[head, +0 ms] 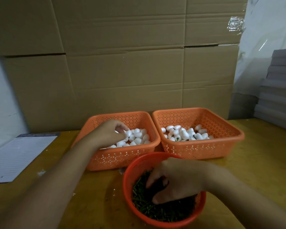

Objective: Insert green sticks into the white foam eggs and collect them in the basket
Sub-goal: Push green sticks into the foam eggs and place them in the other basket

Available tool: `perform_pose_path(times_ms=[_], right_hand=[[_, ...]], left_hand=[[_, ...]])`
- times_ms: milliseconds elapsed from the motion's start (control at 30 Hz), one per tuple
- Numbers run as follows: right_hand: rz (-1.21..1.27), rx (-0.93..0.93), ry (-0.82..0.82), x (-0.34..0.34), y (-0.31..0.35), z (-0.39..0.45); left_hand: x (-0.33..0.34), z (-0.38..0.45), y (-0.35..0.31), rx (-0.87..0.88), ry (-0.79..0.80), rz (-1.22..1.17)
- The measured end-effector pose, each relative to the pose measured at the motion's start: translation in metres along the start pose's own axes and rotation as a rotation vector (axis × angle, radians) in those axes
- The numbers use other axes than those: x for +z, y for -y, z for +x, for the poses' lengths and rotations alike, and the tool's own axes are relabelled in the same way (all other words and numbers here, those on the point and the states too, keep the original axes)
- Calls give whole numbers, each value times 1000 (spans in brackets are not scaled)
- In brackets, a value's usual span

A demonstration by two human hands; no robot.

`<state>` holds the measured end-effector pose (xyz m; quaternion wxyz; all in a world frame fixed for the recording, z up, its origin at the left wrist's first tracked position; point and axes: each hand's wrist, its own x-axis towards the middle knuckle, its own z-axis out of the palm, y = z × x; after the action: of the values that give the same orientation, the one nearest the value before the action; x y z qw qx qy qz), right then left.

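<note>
White foam eggs [135, 137] sit piled in the left orange basket [122, 158]. They look very light and soft, so they likely dent if squeezed; best taken round the middle with a loose pinch, blunt end free for the stick. Left hand [111, 132] is down in that pile, fingers curled round one egg, apparently pinching it.

Green sticks [163, 210] lie in a loose heap in the round red basket [132, 169] nearest the person. They look thin and stiff, probably prone to tangling; best gripped near one end. Right hand [173, 180] digs into the heap, fingers curled down; can't tell if a stick is held.

Right orange basket [201, 148] holds eggs, some showing green, likely the finished ones. All three stand on a wooden table [262, 162]; cardboard boxes [122, 63] behind.
</note>
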<state>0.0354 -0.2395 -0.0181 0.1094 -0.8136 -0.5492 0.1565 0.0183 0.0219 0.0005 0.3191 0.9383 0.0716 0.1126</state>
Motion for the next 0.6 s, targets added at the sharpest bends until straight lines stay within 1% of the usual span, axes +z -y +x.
perform_pose_path(times_ms=[100, 233, 467, 600], right_hand=[[12, -14, 15, 2, -1, 2], [16, -18, 28, 4, -1, 2], [12, -24, 14, 5, -2, 3], [15, -25, 16, 6, -3, 4]], left_hand=[[4, 16, -4, 31, 101, 171], [14, 33, -14, 45, 219, 312], [35, 42, -26, 52, 347, 421], [36, 41, -26, 25, 342, 428]])
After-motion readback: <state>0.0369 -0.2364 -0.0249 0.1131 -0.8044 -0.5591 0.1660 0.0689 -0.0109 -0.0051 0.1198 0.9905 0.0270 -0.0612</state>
